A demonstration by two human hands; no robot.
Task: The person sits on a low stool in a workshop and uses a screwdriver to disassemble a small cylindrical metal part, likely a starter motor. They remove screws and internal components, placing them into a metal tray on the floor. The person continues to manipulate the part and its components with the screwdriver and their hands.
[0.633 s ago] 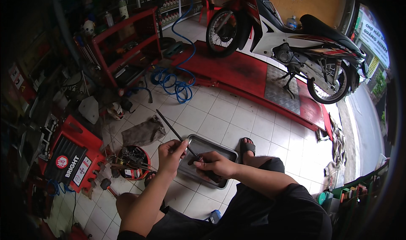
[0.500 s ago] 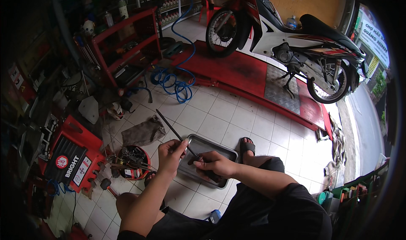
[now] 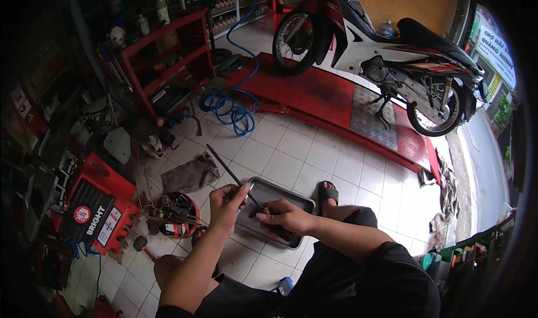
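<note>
A thin dark rod slants up and to the left between my two hands. The fingers of my left hand are closed around its middle. Lower down, my right hand grips its near end, where the fingers partly hide the shape. Both hands are over a grey metal tray lying on the tiles between my feet. Something dark shows below my right hand, inside the tray; I cannot make out what it is.
Left of the tray sit a red tub of tools, a grey cloth, a hammer and a red machine. A motorbike stands on a red lift platform ahead. A blue hose coils by a red shelf cart.
</note>
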